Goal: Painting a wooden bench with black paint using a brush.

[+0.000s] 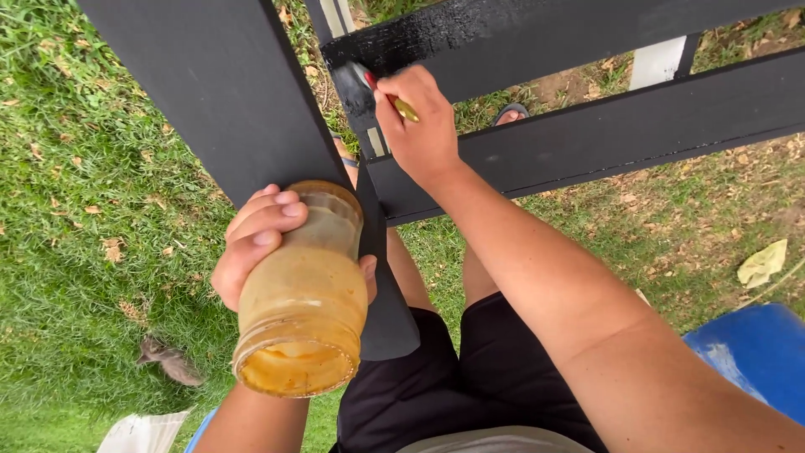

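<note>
Against the black fence in front of you, your right hand is closing tightly around a paintbrush, fingers together on its red and gold handle, and the bristle end is pressing on the glossy, wet-looking upper rail near the corner where it is meeting the slanted post. Lower and to the left, your left hand is wrapping around a cloudy plastic jar, fingers curled over its side and the thumb showing on the far side; the jar is tilting with its wider end towards you and is holding a yellowish-orange residue. It is sitting just in front of the post, and whether it is touching the wood I cannot tell. Beneath your arms your black shorts are showing, with grass spreading on the left and dry leaves scattered over it. A blue object is lying at the lower right, near a yellowed leaf on the ground.
</note>
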